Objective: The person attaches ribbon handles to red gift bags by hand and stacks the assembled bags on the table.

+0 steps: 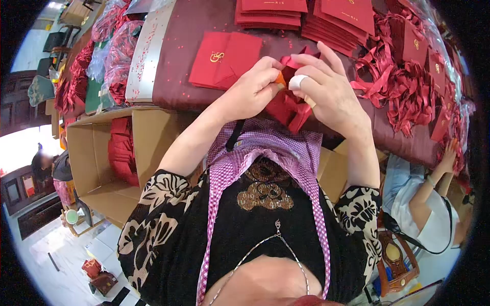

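Note:
My left hand (pixel 252 91) is closed, with thumb and index finger pinching the upper edge of a small red paper bag (pixel 290 109) in front of my apron. Something orange shows at those fingertips. My right hand (pixel 329 94) grips the bag's other side, its outer fingers raised and a white band round one finger. A loop of red ribbon (pixel 292 62) shows between the hands; its ends are hidden by my fingers. Just beyond my left hand, a flat red bag (pixel 224 57) with a gold emblem lies on the dark red tablecloth (pixel 186 66).
Stacks of red bags (pixel 337 20) stand at the back. Red ribbon handles (pixel 395 92) heap on the right, near a co-worker in white (pixel 423 209). An open cardboard box (pixel 97 153) with red bags inside stands left, below plastic-wrapped bundles (pixel 120 56). Another person (pixel 58 168) is far left.

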Demonstrator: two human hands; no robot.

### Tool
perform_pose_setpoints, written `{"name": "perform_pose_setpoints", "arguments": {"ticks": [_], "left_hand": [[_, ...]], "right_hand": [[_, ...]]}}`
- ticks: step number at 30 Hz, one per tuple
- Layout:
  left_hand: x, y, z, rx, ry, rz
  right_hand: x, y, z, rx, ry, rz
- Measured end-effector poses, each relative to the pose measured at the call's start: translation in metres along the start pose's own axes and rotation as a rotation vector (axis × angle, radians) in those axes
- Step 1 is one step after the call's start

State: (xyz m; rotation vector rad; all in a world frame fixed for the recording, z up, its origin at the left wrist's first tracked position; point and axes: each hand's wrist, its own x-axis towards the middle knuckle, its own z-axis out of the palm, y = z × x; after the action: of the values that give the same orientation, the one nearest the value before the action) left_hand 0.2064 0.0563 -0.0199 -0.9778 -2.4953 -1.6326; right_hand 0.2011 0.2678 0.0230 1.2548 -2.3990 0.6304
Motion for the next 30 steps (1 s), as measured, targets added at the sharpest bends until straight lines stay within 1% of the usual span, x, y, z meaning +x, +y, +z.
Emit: {"name": "perform_pose_setpoints", "arguments": {"ticks": [2, 3, 5, 6, 7, 8, 10, 11, 13, 14, 15, 16, 17, 19, 20, 21, 22, 23, 24, 25, 26, 27, 28, 29, 30], "left_hand": [[0.0, 0.006, 0.0, -0.033, -0.008, -0.018], [0.0, 0.008, -0.001, -0.061, -0.016, -0.032], [0.004, -0.011, -0.006, 0.033, 0.077, 0.057], [0.005, 0.003, -0.014, -0.374, 0.141, -0.379], [0.008, -0.012, -0.023, -0.567, 0.25, -0.41], [0.009, -0.022, -0.035, -0.722, 0.314, -0.359], [0.006, -0.031, -0.041, -0.566, 0.427, -0.397], [0.003, -0.033, -0.038, -0.365, 0.432, -0.392], [-0.001, -0.027, -0.028, 0.022, 0.447, -0.381], [-0.002, -0.023, -0.025, 0.019, 0.445, -0.374], [-0.004, -0.019, -0.023, -0.017, 0.514, -0.328], [-0.006, -0.014, -0.019, -0.054, 0.585, -0.282], [-0.009, -0.006, -0.019, -0.214, 0.558, -0.292], [-0.019, 0.004, -0.02, -0.299, 0.254, -0.434], [-0.02, 0.013, -0.016, -0.291, 0.069, -0.446], [-0.022, 0.012, -0.007, -0.347, -0.081, -0.464], [-0.024, 0.013, 0.003, -0.456, -0.128, -0.453], [-0.023, 0.018, 0.015, -0.548, -0.055, -0.481], [-0.022, 0.017, 0.019, -0.593, -0.031, -0.45], [-0.021, 0.015, 0.021, -0.64, -0.008, -0.417], [-0.019, 0.016, 0.021, -0.582, 0.014, -0.391], [-0.019, 0.017, 0.021, -0.584, 0.008, -0.386], [-0.019, 0.017, 0.02, -0.574, 0.023, -0.365], [-0.019, 0.017, 0.02, -0.563, 0.038, -0.345], [-0.021, 0.014, 0.02, -0.537, 0.019, -0.355]], "right_hand": [[-0.002, 0.001, -0.001, 0.114, -0.037, -0.035], [-0.003, 0.002, -0.002, 0.115, -0.038, -0.035], [-0.005, 0.002, -0.003, 0.258, -0.129, -0.063], [-0.007, 0.0, -0.003, 0.334, -0.188, -0.068], [-0.01, -0.004, -0.003, 0.391, -0.18, -0.049], [-0.012, -0.007, -0.003, 0.447, -0.172, -0.031], [-0.016, -0.003, -0.006, 0.367, -0.093, 0.006], [-0.018, -0.002, -0.007, 0.329, -0.042, 0.031], [-0.021, 0.002, -0.011, 0.315, -0.048, 0.058], [-0.024, 0.003, -0.011, 0.3, -0.008, 0.089], [-0.027, 0.005, -0.01, 0.285, 0.032, 0.12], [-0.031, 0.01, -0.008, 0.256, 0.0, 0.153], [-0.033, 0.013, -0.006, 0.25, -0.003, 0.154], [-0.035, 0.015, -0.002, 0.257, 0.027, 0.198], [-0.033, 0.014, 0.0, 0.256, 0.042, 0.195], [-0.031, 0.012, 0.003, 0.254, 0.045, 0.194], [-0.028, 0.01, 0.006, 0.325, 0.065, 0.198], [-0.027, 0.009, 0.009, 0.395, 0.086, 0.203], [-0.027, 0.013, 0.014, 0.392, 0.126, 0.184], [-0.025, 0.015, 0.012, 0.457, 0.159, 0.301], [-0.023, 0.016, 0.009, 0.52, 0.193, 0.418], [-0.025, 0.026, 0.01, 0.404, 0.246, 0.43], [-0.027, 0.03, 0.002, 0.24, 0.214, 0.476], [-0.029, 0.033, 0.0, 0.235, 0.218, 0.479], [-0.032, 0.037, -0.001, 0.37, 0.064, 0.565]]}}
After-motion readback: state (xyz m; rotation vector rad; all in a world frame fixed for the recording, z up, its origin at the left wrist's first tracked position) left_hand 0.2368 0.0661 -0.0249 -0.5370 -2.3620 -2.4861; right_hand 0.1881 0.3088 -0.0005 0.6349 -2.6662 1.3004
